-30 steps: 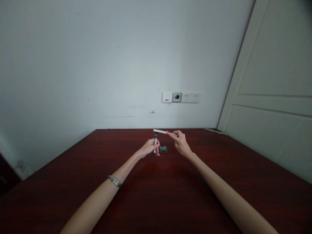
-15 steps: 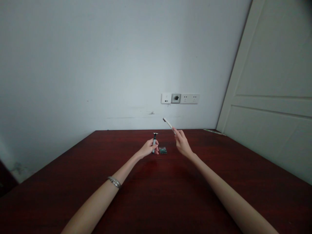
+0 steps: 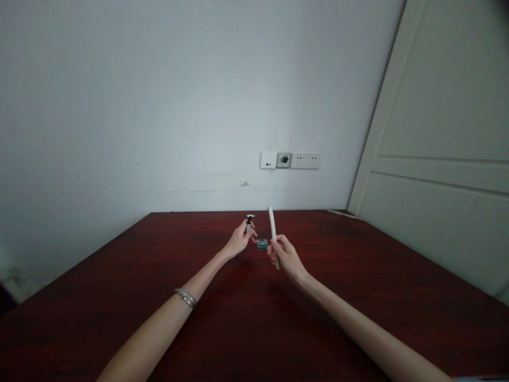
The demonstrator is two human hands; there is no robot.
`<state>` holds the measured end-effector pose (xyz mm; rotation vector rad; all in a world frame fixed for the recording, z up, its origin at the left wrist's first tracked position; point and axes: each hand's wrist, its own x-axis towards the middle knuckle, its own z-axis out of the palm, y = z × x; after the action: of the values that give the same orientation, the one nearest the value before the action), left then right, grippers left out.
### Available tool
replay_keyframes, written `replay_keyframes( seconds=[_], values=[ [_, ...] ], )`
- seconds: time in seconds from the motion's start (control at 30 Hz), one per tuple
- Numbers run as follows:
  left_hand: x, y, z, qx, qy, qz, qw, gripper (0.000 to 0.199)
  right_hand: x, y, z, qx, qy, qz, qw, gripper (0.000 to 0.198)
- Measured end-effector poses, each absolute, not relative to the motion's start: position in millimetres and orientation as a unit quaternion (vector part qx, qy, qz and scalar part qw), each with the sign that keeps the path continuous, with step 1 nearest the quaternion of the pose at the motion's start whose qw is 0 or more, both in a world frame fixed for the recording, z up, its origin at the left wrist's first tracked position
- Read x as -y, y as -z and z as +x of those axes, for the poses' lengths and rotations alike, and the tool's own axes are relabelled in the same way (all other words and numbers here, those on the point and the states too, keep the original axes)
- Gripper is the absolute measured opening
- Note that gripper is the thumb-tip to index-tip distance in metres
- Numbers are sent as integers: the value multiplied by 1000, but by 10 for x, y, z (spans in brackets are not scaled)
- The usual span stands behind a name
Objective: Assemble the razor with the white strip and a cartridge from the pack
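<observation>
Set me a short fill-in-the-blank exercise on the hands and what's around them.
1. The long, thin white stick is held in the ____ hand.
2. The T-shaped, grey-handled tool is held in the ____ hand.
3. In the picture, the small clear-and-green case lies to the ____ of the tool.
Missing words: right; left; right.

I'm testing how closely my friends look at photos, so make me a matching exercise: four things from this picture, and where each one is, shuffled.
Things:
1. Razor
2. White stick
3. Small case
4. Bracelet

Places:
A. On the table, between the two hands
B. Around the left forearm
C. In the left hand
D. In the right hand

Pairs: 1-C, 2-D, 3-A, 4-B
</observation>
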<state>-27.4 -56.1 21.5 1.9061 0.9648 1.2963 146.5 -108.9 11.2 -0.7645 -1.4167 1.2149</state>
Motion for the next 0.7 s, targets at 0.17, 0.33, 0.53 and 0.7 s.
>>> replay_keyframes(
  seconds=[0.17, 0.33, 0.53, 0.7],
  values=[
    [589, -240, -257, -375, -494, 720, 312, 9, 1176, -204, 1321, 578, -564, -313, 501, 36],
    [613, -258, -243, -367, -492, 720, 322, 8, 1174, -159, 1214, 551, -615, -288, 485, 40],
    [584, -247, -245, -374, -490, 715, 330, 8, 1218, -54, 1176, 540, -636, -286, 472, 41],
    [562, -235, -235, -357, -478, 722, 350, 9, 1194, -136, 1170, 538, -616, -284, 500, 42]
  ],
)
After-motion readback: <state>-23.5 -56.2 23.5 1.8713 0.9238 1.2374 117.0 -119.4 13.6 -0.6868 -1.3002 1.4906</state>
